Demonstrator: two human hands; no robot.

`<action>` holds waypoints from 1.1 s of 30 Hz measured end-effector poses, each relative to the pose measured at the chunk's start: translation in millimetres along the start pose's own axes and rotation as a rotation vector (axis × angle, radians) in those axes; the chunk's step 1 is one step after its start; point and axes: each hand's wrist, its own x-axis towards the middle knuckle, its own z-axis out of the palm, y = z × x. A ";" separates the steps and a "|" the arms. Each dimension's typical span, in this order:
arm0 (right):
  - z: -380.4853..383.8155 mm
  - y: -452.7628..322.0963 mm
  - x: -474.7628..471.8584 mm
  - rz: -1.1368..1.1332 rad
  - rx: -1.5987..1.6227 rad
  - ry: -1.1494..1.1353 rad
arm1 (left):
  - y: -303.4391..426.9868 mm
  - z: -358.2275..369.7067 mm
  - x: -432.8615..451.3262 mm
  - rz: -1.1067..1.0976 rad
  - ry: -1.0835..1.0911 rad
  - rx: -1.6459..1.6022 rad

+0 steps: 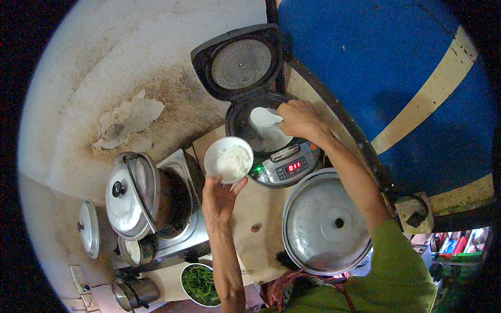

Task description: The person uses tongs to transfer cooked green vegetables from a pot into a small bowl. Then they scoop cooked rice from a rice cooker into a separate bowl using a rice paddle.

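My left hand (221, 198) holds up a white bowl (211, 152) from below, tilted a little. Cooked white rice (234, 161) lies in the bowl. In my right hand (299, 119) is a white rice paddle (264, 117), its blade over the inner pot of a rice cooker (294, 172). More white rice (278, 137) shows in the pot under the paddle. The cooker's dark lid (242, 64) stands raised at the back. On its front panel a red display and a green light are lit. The bowl is beside the cooker's near left edge.
A large lidded metal pot (321, 223) stands under my right forearm. To the left, another lidded pot (135, 195) sits on a gas stove (195, 231), with a smaller lidded pot (92, 231) beyond. A bowl of cooked greens (200, 285) and a steel pot (146, 293) are nearer me.
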 end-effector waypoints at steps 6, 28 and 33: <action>72.4 -3.3 41.4 -0.404 -0.290 0.244 | 7.6 -25.5 -61.6 -0.025 0.088 -0.056; 63.1 -23.6 52.3 -0.650 -0.252 -0.286 | -16.3 -32.0 -94.9 -0.064 0.122 -0.092; 67.3 -9.7 70.3 -0.605 -0.228 -0.033 | -16.8 -24.3 -96.5 -0.082 0.138 -0.091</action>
